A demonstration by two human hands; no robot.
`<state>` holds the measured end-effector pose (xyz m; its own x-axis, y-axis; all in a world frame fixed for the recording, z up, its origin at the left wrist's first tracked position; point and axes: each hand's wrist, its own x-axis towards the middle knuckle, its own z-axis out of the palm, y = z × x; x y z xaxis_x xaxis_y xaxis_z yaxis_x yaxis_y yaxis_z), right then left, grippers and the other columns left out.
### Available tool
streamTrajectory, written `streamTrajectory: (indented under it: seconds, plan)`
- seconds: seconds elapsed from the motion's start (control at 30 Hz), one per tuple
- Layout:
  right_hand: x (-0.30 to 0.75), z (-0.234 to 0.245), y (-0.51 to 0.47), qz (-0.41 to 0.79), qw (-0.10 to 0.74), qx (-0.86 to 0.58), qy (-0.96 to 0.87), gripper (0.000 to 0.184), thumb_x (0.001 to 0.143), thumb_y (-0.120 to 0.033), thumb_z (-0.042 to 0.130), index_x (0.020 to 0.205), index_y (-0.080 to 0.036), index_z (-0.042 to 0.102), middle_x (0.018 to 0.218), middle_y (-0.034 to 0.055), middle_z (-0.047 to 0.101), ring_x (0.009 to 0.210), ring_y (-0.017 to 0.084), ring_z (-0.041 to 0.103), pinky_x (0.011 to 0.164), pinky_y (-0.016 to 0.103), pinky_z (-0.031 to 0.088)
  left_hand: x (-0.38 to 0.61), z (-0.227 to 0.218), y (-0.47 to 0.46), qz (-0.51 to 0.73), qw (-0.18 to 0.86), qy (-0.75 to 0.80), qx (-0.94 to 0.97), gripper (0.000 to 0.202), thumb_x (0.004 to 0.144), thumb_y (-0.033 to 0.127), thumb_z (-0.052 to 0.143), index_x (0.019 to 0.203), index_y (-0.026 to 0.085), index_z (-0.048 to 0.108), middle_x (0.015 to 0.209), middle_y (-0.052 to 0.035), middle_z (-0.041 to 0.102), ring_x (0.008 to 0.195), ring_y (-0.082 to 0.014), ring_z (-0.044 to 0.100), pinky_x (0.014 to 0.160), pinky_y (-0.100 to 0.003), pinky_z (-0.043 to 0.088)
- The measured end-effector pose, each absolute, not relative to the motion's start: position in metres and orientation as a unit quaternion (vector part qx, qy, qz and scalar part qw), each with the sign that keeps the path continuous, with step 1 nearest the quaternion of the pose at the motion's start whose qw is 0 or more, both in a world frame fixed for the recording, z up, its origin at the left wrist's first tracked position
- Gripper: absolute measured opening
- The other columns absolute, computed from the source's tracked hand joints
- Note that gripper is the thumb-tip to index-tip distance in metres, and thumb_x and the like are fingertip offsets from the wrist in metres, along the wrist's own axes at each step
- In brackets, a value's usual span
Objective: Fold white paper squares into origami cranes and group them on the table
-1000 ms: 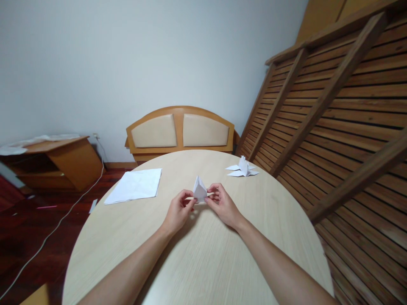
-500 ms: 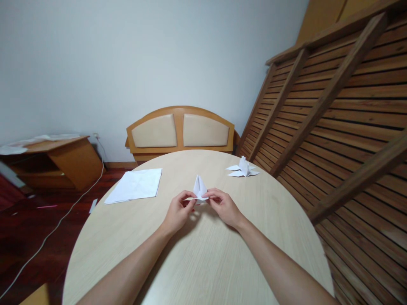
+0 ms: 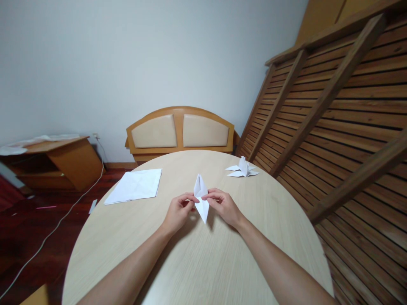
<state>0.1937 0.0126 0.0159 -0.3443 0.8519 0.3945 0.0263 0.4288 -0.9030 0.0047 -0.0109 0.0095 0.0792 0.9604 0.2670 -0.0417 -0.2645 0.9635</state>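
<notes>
Between my two hands is a piece of folded white paper (image 3: 203, 210), a long diamond with one point away from me and the other toward me. My left hand (image 3: 180, 210) pinches its left edge near the middle with thumb and fingers. On the opposite edge my right hand (image 3: 224, 206) grips it the same way, the thumb on the paper's face. A narrow slit runs down the upper half. The paper is held just above the round table (image 3: 178, 271), casting a shadow there.
White folded paper figures (image 3: 243, 168) stand at the table's far right. A stack of white paper sheets (image 3: 135, 185) lies at the left. Beyond the table is a padded headboard (image 3: 179, 130); a slatted wooden frame (image 3: 337, 123) leans along the right side.
The paper's near flap has come down toward me, turning the upright triangle into a long diamond. Both hands have stayed in nearly the same place.
</notes>
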Motion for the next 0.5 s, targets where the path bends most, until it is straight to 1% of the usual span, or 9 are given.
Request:
streamTrajectory:
  seconds: [0.13, 0.27, 0.33, 0.5]
  plan:
    - [0.1912, 0.0136, 0.0131, 0.432, 0.487, -0.324, -0.686, 0.016, 0.082, -0.033, 0.07, 0.089, -0.02, 0.076, 0.101, 0.0065, 0.066, 0.088, 0.018, 0.066, 0.078, 0.031, 0.054, 0.0068, 0.0113, -0.0125, 0.547, 0.456, 0.397, 0.579, 0.023, 0.079, 0.038, 0.068, 0.08, 0.016, 0.071, 0.099, -0.0085, 0.072, 0.079, -0.0175, 0.068, 0.067, -0.027, 0.055]
    - [0.19, 0.0113, 0.0142, 0.442, 0.492, -0.341, -0.669, 0.022, 0.079, -0.033, 0.073, 0.095, -0.02, 0.069, 0.093, 0.004, 0.068, 0.081, 0.017, 0.066, 0.072, 0.03, 0.054, 0.0078, 0.0113, -0.0124, 0.536, 0.453, 0.393, 0.594, 0.027, 0.077, 0.041, 0.074, 0.083, 0.015, 0.067, 0.093, -0.0068, 0.071, 0.073, -0.016, 0.067, 0.065, -0.026, 0.054]
    - [0.1897, 0.0108, 0.0145, 0.443, 0.498, -0.342, -0.662, 0.024, 0.078, -0.032, 0.075, 0.097, -0.021, 0.064, 0.092, 0.0026, 0.068, 0.079, 0.016, 0.065, 0.07, 0.029, 0.053, 0.0079, 0.01, -0.0116, 0.537, 0.449, 0.395, 0.594, 0.028, 0.076, 0.04, 0.075, 0.086, 0.015, 0.065, 0.09, -0.0054, 0.07, 0.074, -0.016, 0.067, 0.067, -0.027, 0.054]
    - [0.1885, 0.0107, 0.0141, 0.422, 0.532, -0.311, -0.665, 0.031, 0.076, -0.025, 0.075, 0.096, -0.024, 0.052, 0.09, -0.0011, 0.063, 0.082, 0.015, 0.064, 0.071, 0.028, 0.052, 0.0082, 0.0063, -0.0102, 0.571, 0.418, 0.384, 0.593, 0.029, 0.078, 0.036, 0.075, 0.092, 0.017, 0.058, 0.09, -0.0016, 0.065, 0.077, -0.0148, 0.067, 0.071, -0.027, 0.055]
